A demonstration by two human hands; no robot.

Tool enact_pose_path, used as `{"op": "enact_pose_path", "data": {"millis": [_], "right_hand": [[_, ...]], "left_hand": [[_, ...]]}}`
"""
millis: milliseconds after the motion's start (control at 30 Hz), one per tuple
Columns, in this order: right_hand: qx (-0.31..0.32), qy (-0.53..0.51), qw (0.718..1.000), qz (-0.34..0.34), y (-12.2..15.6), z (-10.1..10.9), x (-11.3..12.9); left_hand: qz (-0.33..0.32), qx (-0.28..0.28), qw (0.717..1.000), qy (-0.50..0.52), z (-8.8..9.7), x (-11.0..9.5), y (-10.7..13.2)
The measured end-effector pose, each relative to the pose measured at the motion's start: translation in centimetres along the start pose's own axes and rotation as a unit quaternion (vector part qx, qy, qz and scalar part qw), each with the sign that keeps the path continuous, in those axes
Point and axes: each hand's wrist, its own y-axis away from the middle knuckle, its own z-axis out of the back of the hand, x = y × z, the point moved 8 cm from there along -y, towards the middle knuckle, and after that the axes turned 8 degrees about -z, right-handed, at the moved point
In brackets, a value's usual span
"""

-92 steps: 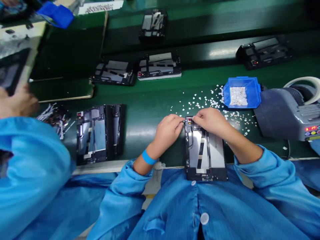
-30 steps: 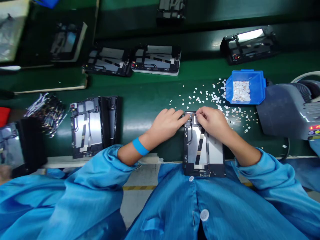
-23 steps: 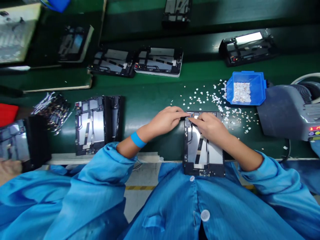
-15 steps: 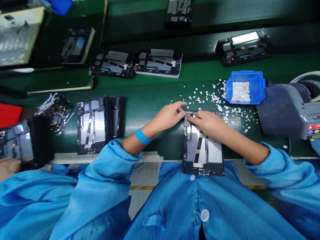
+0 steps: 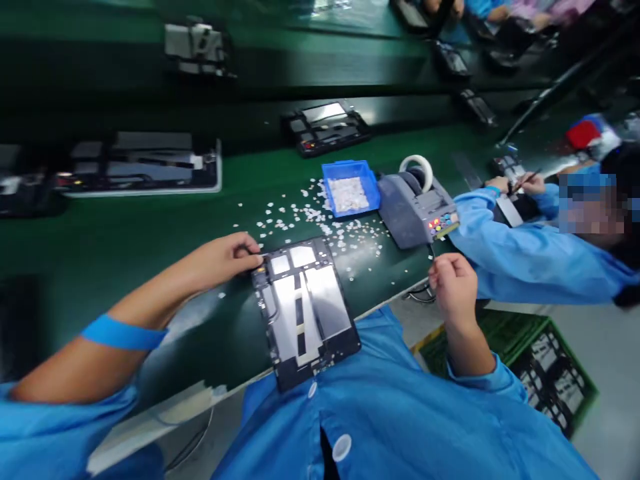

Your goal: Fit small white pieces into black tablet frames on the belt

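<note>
An opened tablet (image 5: 327, 303), its silver plates and flat cables showing, lies tilted over the table's front edge against my blue coat. My left hand (image 5: 225, 263) pinches its upper left corner, thumb along the edge and fingers curled. Off to the right, apart from the tablet, my right hand (image 5: 454, 283) is closed with thumb and finger together. Whatever may be between those fingertips is too small to make out. Just above that hand stands a grey tape dispenser (image 5: 407, 210) with a white tape roll (image 5: 419, 167) and lit red digits.
A blue bin (image 5: 371, 187) of small white pieces touches the dispenser; similar scraps (image 5: 310, 213) litter the green table (image 5: 150, 230). More opened tablets (image 5: 150, 167) lie behind. At right, a co-worker's sleeve (image 5: 530, 267) is near, above a green crate (image 5: 590, 393) of devices.
The view has swung right. My right hand has left the tablet's top edge and moved right, beside the tape dispenser. My left hand is still at the corner; the tablet now looks tilted.
</note>
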Motion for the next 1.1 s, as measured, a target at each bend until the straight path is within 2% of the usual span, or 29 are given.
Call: {"op": "enact_pose_path", "data": {"millis": [33,67,100,167,267,333,400,467,533,567,667,700,767,833,900,1000,1100], "right_hand": [[-0.047,-0.058,0.995,-0.063,-1.2,2.2,-1.8],[-0.069,-0.104,0.985,-0.117,-2.4,3.5,-3.3],[-0.07,-0.134,0.976,-0.16,-3.5,4.0,-4.5],[-0.042,-0.159,0.963,-0.212,-5.6,3.5,-5.9],[-0.011,-0.168,0.959,-0.227,-7.6,1.9,-6.2],[-0.01,-0.173,0.96,-0.22,-7.6,1.3,-6.0],[-0.013,-0.175,0.962,-0.207,-6.5,0.9,-5.6],[-0.007,-0.176,0.964,-0.2,-4.2,0.0,-5.2],[0.035,-0.155,0.969,-0.189,-1.6,-2.5,-4.3],[0.071,-0.133,0.972,-0.178,-0.2,-4.4,-3.7],[0.205,-0.055,0.968,-0.132,3.5,-11.4,-1.1],[0.243,-0.039,0.962,-0.117,4.6,-13.7,-0.1],[0.298,-0.022,0.95,-0.089,6.2,-17.6,1.5],[0.332,-0.015,0.941,-0.064,7.3,-20.3,2.8],[0.363,-0.003,0.931,-0.043,8.0,-22.1,3.3],[0.406,0.026,0.913,-0.02,8.4,-23.6,3.4],[0.412,0.055,0.909,-0.011,7.9,-24.4,3.2]], "left_hand": [[0.005,-0.003,1.0,0.003,0.0,0.2,-0.2],[0.011,-0.006,1.0,0.002,0.1,0.2,-0.4],[0.017,-0.011,1.0,-0.004,0.2,0.0,-0.4],[0.028,-0.024,0.999,-0.027,0.5,-0.9,-0.2],[0.047,-0.071,0.994,-0.061,1.9,-2.8,1.3],[0.047,-0.12,0.988,-0.079,3.0,-3.9,3.3],[0.034,-0.186,0.978,-0.092,3.8,-4.8,6.0],[0.014,-0.25,0.965,-0.076,3.7,-5.6,8.8],[-0.008,-0.274,0.961,-0.027,2.1,-6.6,10.4],[-0.02,-0.257,0.966,0.009,0.6,-7.3,10.6],[-0.077,-0.176,0.969,0.153,-4.8,-9.9,9.1],[-0.082,-0.155,0.963,0.206,-6.3,-10.3,8.3],[-0.079,-0.148,0.939,0.299,-8.2,-10.2,7.0],[-0.076,-0.176,0.913,0.359,-8.6,-9.3,6.7],[-0.067,-0.212,0.895,0.387,-8.2,-7.9,7.3],[-0.039,-0.254,0.888,0.382,-6.9,-5.5,9.0],[-0.025,-0.29,0.888,0.356,-5.3,-3.7,10.5]]}}
